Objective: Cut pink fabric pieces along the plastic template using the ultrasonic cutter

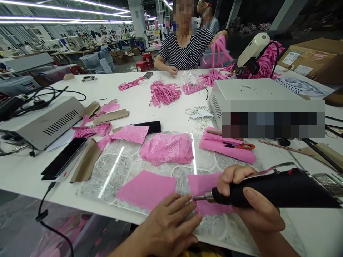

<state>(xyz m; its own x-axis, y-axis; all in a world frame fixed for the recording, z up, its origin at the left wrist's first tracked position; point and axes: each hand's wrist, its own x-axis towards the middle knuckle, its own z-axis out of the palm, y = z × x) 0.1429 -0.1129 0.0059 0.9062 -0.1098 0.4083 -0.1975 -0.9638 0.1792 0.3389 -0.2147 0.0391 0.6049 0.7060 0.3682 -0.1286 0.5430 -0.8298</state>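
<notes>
My right hand [257, 200] is wrapped around a thick black handheld tool [278, 189] with a narrow metal tip pointing left. The tip lies over a pink fabric piece [206, 182], close to its left edge. Flat and open, my left hand [171, 225] has its fingertips at that same edge, right beside the tip. To the left lies a second pink fabric piece [150, 189], cut with slanted sides. Both pieces rest on a clear patterned mat [107, 178]. A stack of pink lace pieces [167, 148] sits just behind them.
Orange-handled scissors [245, 146] lie on a pink roll [227, 144]. Grey boxes stand at left [50, 121] and right [249, 91]. A phone [150, 126] lies behind the lace. Across the table, a person in a striped top [184, 50] holds pink straps [219, 48].
</notes>
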